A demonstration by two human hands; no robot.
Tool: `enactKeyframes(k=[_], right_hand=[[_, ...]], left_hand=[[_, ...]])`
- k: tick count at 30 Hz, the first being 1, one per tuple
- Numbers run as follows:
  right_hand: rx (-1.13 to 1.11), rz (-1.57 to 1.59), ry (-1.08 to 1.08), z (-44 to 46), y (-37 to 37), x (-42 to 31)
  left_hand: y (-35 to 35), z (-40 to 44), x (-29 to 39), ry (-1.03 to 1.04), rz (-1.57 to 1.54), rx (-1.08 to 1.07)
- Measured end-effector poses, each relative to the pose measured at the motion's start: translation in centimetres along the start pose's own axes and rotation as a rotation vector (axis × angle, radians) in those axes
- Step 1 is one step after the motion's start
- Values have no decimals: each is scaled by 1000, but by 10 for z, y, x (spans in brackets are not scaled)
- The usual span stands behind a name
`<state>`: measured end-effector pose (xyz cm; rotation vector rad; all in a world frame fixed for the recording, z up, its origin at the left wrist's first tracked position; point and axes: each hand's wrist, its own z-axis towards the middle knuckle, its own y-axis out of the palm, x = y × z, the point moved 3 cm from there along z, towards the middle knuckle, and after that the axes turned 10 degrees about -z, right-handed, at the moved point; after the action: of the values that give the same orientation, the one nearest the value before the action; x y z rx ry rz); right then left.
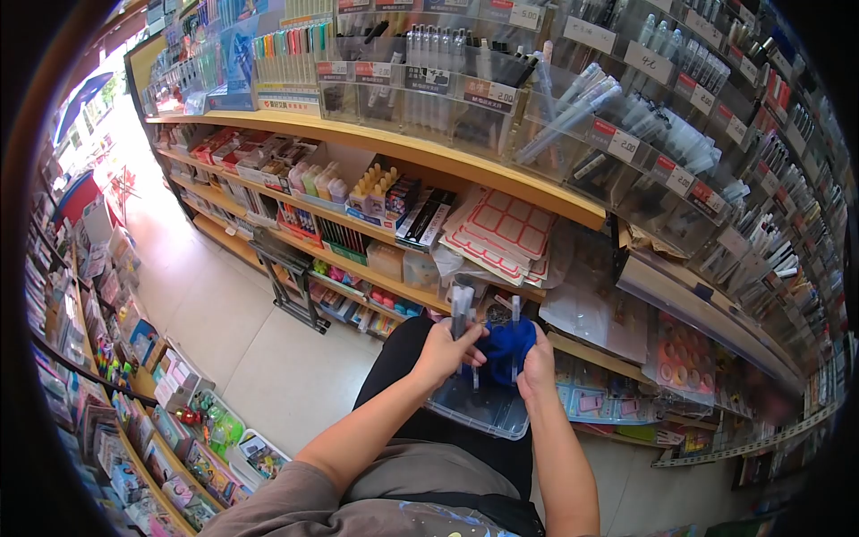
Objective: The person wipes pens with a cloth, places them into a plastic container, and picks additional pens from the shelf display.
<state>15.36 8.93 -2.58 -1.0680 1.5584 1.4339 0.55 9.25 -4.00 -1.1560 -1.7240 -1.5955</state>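
Note:
Over my lap, my left hand (445, 354) is closed around a few slim pens (461, 309) that stand upright with pale, clear-looking tops. My right hand (536, 365) is closed on the side of a bright blue object (506, 351), whose exact kind I cannot make out. A single upright pen (515, 336) shows in front of the blue object, close to my right fingers. Beneath both hands, a clear plastic box (483, 417) rests on my thighs. My fingers and the blue object hide part of its inside.
Ahead rise clear pen racks (429, 85) with price tags. Below, a wooden shelf (358, 219) carries boxed stationery, and red-bordered label sheets (506, 228) lie stacked. A folded black metal stand (291, 277) leans at the lower shelves. Magazine racks (134, 447) line the left side.

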Motion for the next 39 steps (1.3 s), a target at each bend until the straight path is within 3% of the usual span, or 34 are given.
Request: enactKeyframes(k=[7, 15, 26, 29, 32, 39], right_hand=[[-155, -282, 54, 1, 4, 15], [-110, -364, 21, -2, 6, 13], [-141, -818, -164, 3, 5, 23], [-193, -770, -177, 0, 7, 28], [-283, -833, -89, -5, 8, 25], [-335, -942, -94, -3, 8, 24]], left_hand=[[0, -3, 5, 42, -80, -48], [3, -6, 4, 42, -110, -85], [3, -12, 8, -34, -177, -82], [-5, -6, 10, 112, -237, -20], [-14, -2, 20, 199, -430, 219], [-11, -4, 17, 128, -394, 144]])
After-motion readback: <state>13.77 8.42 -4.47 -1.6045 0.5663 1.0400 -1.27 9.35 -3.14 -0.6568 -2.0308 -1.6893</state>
